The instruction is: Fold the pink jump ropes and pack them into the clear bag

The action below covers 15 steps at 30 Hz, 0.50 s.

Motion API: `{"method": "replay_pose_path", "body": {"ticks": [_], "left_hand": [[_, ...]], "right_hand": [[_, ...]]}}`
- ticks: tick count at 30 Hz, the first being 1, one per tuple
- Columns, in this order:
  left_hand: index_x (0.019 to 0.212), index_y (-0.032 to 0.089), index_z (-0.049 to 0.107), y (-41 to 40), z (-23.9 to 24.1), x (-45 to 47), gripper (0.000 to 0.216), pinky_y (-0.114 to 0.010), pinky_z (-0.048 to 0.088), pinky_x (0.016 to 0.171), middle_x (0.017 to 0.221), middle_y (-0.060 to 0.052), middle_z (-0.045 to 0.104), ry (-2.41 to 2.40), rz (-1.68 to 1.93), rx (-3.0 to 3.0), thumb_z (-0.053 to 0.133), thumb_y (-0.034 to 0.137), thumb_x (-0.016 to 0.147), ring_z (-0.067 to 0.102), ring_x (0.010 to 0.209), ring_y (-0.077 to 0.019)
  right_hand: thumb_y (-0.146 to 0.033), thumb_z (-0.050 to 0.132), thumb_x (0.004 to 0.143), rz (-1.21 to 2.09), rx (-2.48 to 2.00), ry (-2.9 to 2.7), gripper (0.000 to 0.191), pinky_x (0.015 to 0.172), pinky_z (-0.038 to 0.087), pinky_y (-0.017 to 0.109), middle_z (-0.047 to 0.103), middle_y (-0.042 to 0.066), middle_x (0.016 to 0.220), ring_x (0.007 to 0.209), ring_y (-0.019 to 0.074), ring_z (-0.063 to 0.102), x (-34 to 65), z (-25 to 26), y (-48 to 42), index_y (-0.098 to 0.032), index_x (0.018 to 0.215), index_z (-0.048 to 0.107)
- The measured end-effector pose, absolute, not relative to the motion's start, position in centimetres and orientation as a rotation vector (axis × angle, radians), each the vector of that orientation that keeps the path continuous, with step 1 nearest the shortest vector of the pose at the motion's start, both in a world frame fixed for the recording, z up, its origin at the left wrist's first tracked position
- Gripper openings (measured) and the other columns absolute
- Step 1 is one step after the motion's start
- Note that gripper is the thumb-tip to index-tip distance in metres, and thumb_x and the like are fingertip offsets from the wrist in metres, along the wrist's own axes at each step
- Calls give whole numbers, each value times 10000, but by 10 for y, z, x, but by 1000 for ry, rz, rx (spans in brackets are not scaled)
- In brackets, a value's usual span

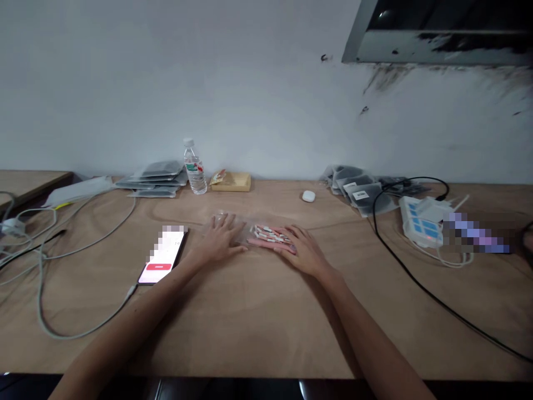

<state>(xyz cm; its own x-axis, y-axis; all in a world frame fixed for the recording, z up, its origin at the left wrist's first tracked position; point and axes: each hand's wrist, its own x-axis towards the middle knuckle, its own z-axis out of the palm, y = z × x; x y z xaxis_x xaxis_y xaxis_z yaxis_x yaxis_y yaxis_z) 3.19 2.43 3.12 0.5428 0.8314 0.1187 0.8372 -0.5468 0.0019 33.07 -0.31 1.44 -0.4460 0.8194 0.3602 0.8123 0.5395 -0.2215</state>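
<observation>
A folded pink patterned item [270, 235], striped with white, red and dark marks, lies on the wooden table inside or under clear plastic; its exact kind cannot be made out. My right hand [306, 250] rests on its right end with the fingers stretched out. My left hand [222, 238] lies flat, fingers spread, on the clear plastic bag [241, 232] just left of the pink item. Part of the plastic is hidden beneath that hand. A phone [163, 255] with a lit screen and a cable plugged in sits left of my left forearm.
Along the wall stand a water bottle [195, 166], a yellow tray [237, 182] and a white case [308, 196]. Packets in dark bags are piled at left [160, 175] and right [353, 186]. A power strip [420, 222] and a black cable [408, 272] lie on the right.
</observation>
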Motion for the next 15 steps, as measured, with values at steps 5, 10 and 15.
{"method": "replay_pose_path", "body": {"ticks": [5, 10, 15], "left_hand": [[1577, 285, 317, 22, 22, 36, 771, -693, 178, 1154, 1650, -170, 245, -1452, -203, -2675, 493, 677, 937, 187, 1512, -450], [1565, 274, 336, 24, 15, 35, 763, -692, 156, 1164, 1654, -167, 233, -1440, -249, -2659, 494, 677, 936, 179, 1516, -441], [1559, 251, 345, 24, 15, 35, 766, -690, 173, 1159, 1649, -174, 243, -1420, -261, -2663, 473, 686, 941, 185, 1515, -440]], "right_hand": [[-448, 526, 1001, 88, -1252, -2334, 477, 1043, 448, 473, 612, 98, 1350, 1216, 312, 561, 331, 15, -4, -303, 1454, 494], [-441, 567, 977, 109, -1261, -2297, 488, 1047, 449, 490, 616, 108, 1318, 1209, 320, 565, 331, 12, -3, -296, 1439, 502], [-450, 576, 970, 130, -1231, -2283, 486, 1044, 451, 492, 609, 102, 1333, 1214, 316, 563, 329, 12, -4, -291, 1423, 498]]}}
